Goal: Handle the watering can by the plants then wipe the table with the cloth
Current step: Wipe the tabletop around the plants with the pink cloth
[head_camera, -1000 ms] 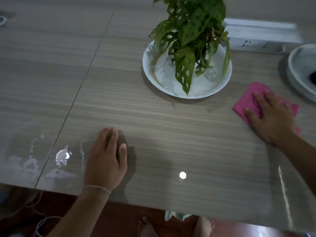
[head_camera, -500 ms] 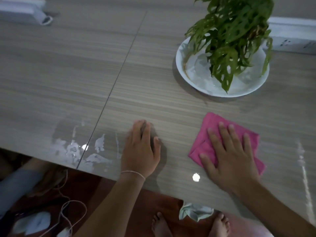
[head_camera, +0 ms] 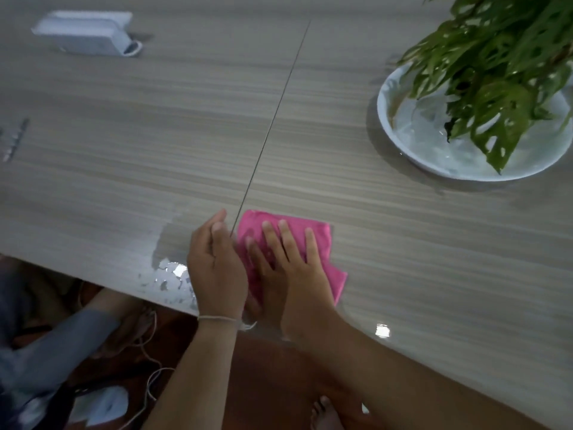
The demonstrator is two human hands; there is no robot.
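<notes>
Right hand (head_camera: 291, 268): fingers spread flat, pressing the pink cloth (head_camera: 313, 234) onto the worktop (head_camera: 403, 259).
Left hand (head_camera: 217, 268): fingers loosely curled, empty, touching the cloth at its 9 o'clock.
Water (head_camera: 169, 276): puddled at 9 o'clock of the left hand.

Pink cloth (head_camera: 313, 234) folded, flat on table (head_camera: 403, 243) near front edge.

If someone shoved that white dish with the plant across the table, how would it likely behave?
The white dish seems to hold water, so a shove would probably slosh it over the low rim. The plant is tall and leafy, so it may wobble. The table looks glossy, so the dish would likely slide easily.
</notes>
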